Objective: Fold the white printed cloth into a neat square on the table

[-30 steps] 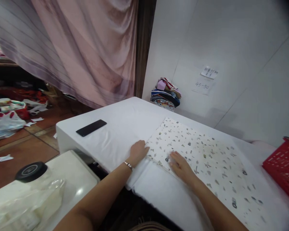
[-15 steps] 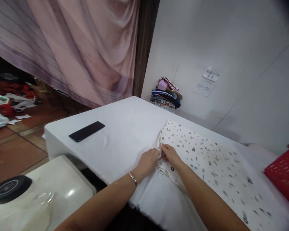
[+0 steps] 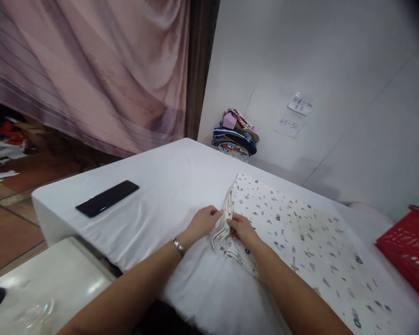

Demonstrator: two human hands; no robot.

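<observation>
White fabric (image 3: pixel 300 232) printed with small leaf-like and ring shapes lies in several layers on the table. Along its left edge the layers are bunched into wavy folds. My left hand (image 3: pixel 203 222), with a metal bracelet at the wrist, is closed in a pinch at the loose edge of these folds. Just right of it, my right hand (image 3: pixel 243 230) grips the same edge, thumb and fingers pressed together on the cloth. Some of its fingertips are hidden by the folds.
A black phone (image 3: pixel 107 197) lies on the white-covered table (image 3: pixel 174 167). Folded cloths (image 3: pixel 234 135) are stacked by the wall, below paper notes (image 3: pixel 289 124). A red basket (image 3: pixel 407 246) stands at the right. A pale machine-like surface (image 3: pixel 56 288) is at lower left, and a pink curtain (image 3: pixel 125 70) hangs behind.
My left hand has moved a little left, away from my right hand, and the fabric's layered edge between them has spread into looser folds. The view has shifted slightly right.
</observation>
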